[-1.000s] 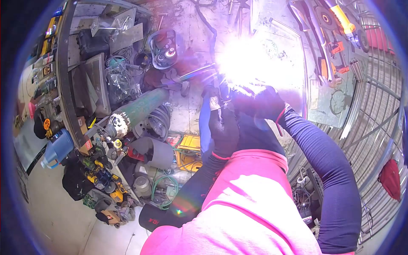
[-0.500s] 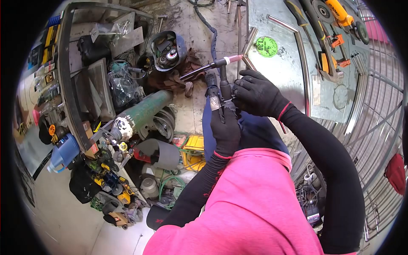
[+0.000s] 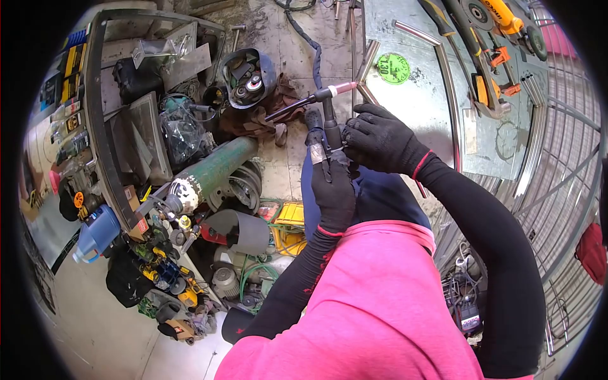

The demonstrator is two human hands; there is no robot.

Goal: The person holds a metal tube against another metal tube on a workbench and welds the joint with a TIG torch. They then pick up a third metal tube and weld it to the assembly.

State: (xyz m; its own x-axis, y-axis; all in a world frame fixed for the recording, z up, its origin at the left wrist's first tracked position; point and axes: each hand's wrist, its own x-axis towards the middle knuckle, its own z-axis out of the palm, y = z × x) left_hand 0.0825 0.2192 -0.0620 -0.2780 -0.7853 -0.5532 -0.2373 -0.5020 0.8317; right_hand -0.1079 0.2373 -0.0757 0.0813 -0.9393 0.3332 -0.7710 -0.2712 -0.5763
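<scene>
My left hand (image 3: 334,197), in a black glove, is closed around the lower handle of a TIG torch (image 3: 330,123). The torch stands upright in my grip, its pink nozzle (image 3: 344,88) pointing right and its long black back cap (image 3: 290,109) slanting down to the left. Beside the handle is a dark rough-ended piece (image 3: 313,118) with a silvery wrapped band, also within my left hand's grasp. My gloved right hand (image 3: 383,138) has its fingers curled against the right side of the torch handle. Its fingertips are partly hidden.
A metal table (image 3: 421,95) on the right carries steel tubes, a green round label (image 3: 394,68), clamps and an angle grinder (image 3: 503,16). To the left are a bucket of discs (image 3: 248,79), a green gas cylinder (image 3: 221,166) and a cluttered metal frame (image 3: 95,120). A sleeved cable (image 3: 310,41) runs along the floor.
Both hands and the torch have shifted very slightly left in view, along with a small shift of the whole scene. The hold on the torch looks the same.
</scene>
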